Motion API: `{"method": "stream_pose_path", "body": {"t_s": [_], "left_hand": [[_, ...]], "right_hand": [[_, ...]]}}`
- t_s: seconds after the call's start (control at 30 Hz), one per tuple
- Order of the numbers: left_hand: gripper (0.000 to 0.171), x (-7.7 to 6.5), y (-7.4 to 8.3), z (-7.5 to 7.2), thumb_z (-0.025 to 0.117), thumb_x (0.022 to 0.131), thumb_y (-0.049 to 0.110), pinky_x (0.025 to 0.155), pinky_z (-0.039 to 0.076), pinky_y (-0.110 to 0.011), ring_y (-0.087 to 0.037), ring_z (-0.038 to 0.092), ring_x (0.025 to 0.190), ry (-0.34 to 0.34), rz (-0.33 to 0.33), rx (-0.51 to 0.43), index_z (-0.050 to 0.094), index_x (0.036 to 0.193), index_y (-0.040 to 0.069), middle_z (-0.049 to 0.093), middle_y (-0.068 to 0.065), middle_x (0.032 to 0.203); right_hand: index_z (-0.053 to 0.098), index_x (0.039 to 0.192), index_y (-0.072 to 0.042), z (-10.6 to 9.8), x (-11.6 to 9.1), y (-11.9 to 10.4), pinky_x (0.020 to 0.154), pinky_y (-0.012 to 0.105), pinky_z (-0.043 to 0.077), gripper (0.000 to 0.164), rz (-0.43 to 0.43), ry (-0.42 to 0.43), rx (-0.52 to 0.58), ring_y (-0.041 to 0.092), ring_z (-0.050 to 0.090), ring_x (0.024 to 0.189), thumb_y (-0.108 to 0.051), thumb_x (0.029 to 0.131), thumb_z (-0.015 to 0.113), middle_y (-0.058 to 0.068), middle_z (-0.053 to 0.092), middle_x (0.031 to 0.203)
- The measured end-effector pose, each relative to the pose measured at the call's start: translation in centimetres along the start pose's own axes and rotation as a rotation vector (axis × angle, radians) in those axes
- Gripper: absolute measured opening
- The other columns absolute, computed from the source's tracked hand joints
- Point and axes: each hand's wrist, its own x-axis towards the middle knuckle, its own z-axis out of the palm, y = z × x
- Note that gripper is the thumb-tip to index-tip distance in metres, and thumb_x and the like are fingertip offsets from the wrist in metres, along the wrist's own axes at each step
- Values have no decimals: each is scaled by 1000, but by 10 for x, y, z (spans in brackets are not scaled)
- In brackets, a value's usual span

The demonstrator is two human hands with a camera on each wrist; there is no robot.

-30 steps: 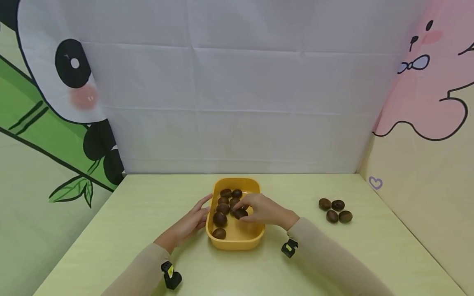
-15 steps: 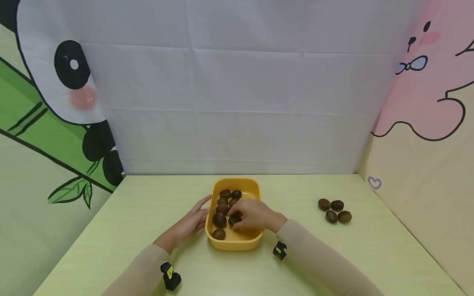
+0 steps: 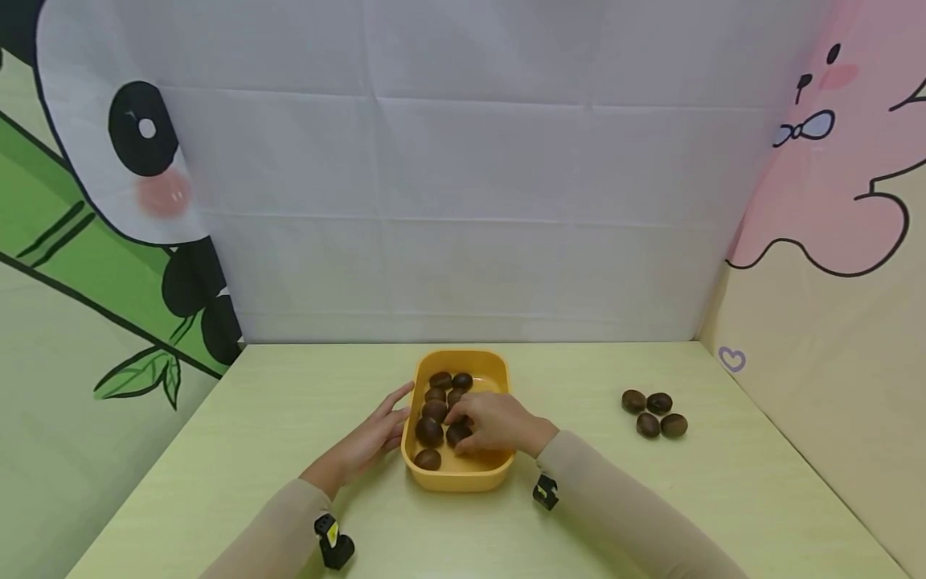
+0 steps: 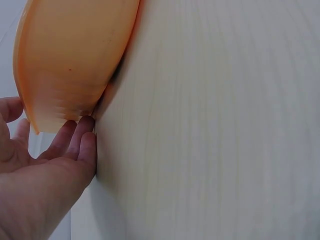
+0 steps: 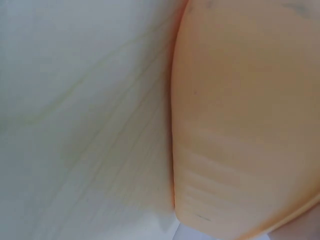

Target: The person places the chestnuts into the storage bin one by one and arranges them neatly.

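Observation:
A yellow plastic container (image 3: 463, 481) stands on the table in the head view, with several brown chestnuts (image 3: 429, 433) along its left half. My left hand (image 3: 362, 446) rests against its left side with fingers extended; in the left wrist view the fingertips of that hand (image 4: 55, 160) touch the container's outer wall (image 4: 70, 65). My right hand (image 3: 499, 422) reaches inside over the right wall and pinches a chestnut (image 3: 457, 434) between thumb and fingers, low in the container. The right wrist view is mostly filled by the container's outer wall (image 5: 245, 125); the fingers do not show there.
Several loose chestnuts (image 3: 648, 425) lie grouped on the table to the right. A white sheet (image 3: 477, 201) hangs behind the table's back edge. Walls with cartoon animals stand at both sides.
My right hand has moved a little left and toward the front inside the container, taking the pinched chestnut with it. During the last half second it has hardly moved. My left hand keeps its place.

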Motion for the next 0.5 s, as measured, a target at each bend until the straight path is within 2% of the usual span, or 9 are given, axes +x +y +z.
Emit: {"method": "stream_pose_path", "body": {"t_s": [0.23, 0.5], "left_hand": [[61, 0, 1, 1, 37, 110, 39, 116, 28, -50, -39, 43, 138, 5, -4, -3, 7, 162, 27, 27, -25, 158], [62, 0, 1, 0, 38, 109, 41, 116, 27, -50, -39, 42, 138, 6, -8, -6, 8, 162, 28, 27, -25, 159]], "right_hand": [[74, 115, -20, 0, -2, 1, 74, 18, 49, 40, -17, 0, 4, 4, 58, 88, -38, 81, 85, -8, 67, 109], [72, 119, -17, -12, -9, 4, 86, 27, 51, 40, 19, -10, 142, 15, 62, 103, -32, 84, 83, -6, 65, 119]]}}
